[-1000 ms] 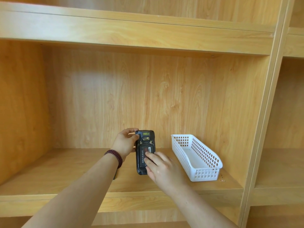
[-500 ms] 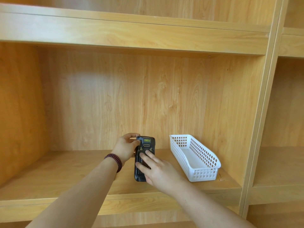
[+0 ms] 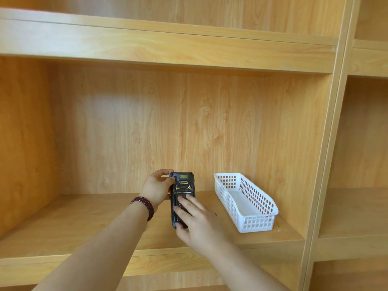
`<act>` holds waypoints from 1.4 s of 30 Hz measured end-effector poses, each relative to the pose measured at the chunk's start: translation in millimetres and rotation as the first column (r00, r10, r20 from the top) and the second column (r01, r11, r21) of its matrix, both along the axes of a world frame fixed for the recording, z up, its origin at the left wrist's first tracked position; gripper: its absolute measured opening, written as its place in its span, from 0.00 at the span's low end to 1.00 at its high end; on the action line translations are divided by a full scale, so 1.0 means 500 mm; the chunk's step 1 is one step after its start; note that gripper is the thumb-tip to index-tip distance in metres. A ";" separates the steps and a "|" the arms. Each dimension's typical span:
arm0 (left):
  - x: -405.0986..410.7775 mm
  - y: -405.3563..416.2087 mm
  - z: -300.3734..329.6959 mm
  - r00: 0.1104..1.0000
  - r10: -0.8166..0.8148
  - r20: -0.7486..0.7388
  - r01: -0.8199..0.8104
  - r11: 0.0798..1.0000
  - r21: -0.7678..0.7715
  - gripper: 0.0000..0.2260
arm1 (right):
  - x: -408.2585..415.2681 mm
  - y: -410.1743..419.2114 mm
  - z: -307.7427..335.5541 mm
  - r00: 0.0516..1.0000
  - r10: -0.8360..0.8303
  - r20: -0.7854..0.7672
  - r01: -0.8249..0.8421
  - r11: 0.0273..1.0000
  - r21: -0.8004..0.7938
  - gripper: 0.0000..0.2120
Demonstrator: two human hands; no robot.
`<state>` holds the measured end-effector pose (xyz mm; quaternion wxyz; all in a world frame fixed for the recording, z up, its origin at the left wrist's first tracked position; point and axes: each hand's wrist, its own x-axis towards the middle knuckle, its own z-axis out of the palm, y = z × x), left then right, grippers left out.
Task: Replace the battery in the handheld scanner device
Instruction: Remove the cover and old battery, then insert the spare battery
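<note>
The black handheld scanner [image 3: 182, 185] is held upright above the wooden shelf [image 3: 84, 223], its back side toward me. My left hand [image 3: 156, 189] grips its upper left edge, thumb and fingers curled round the top. My right hand [image 3: 197, 221] lies on the lower back of the scanner, straight fingers pressing on the battery area [image 3: 180, 195], thumb at the bottom end. Most of the battery is hidden under my fingers.
A white perforated plastic basket [image 3: 252, 221] stands on the shelf just right of the scanner and looks empty. The shelf's upright panel [image 3: 327, 164] closes the bay on the right, another board [image 3: 168, 49] runs overhead.
My right hand has slid up the scanner's back, fingertips now higher on the battery area. The scanner and my left hand stay nearly where they were.
</note>
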<state>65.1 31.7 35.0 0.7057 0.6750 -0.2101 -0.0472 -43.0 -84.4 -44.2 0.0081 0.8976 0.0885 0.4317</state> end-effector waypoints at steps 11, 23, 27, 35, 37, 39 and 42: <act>-0.007 -0.008 -0.004 0.999 0.033 0.003 -0.033 0.999 -0.033 0.09 | 0.018 0.078 0.033 0.966 -0.220 -0.137 0.258 0.763 0.592 0.14; -0.001 -0.039 -0.014 1.000 0.001 -0.012 -0.002 0.999 -0.040 0.08 | -0.004 0.031 0.077 0.947 -0.174 -0.270 0.315 0.666 0.676 0.23; 0.009 -0.043 -0.020 1.000 -0.001 -0.027 0.000 0.999 -0.040 0.08 | -0.017 -0.051 0.150 0.950 -0.208 -0.233 0.312 0.637 0.705 0.23; 0.023 -0.038 -0.029 0.999 0.034 -0.036 -0.035 0.999 -0.026 0.08 | 0.018 -0.249 0.211 0.830 -0.351 -0.433 0.558 0.527 0.641 0.22; 0.026 -0.039 -0.030 0.998 0.051 -0.042 -0.052 0.998 -0.023 0.09 | 0.027 -0.265 0.201 0.806 -0.331 -0.490 0.590 0.512 0.624 0.20; 0.028 -0.041 -0.030 0.997 0.062 -0.043 -0.063 0.998 -0.019 0.09 | 0.033 -0.274 0.190 0.785 -0.301 -0.542 0.614 0.496 0.614 0.20; 0.030 -0.040 -0.030 0.996 0.077 -0.040 -0.078 0.997 -0.011 0.09 | 0.049 -0.278 0.172 0.769 -0.246 -0.590 0.625 0.487 0.610 0.17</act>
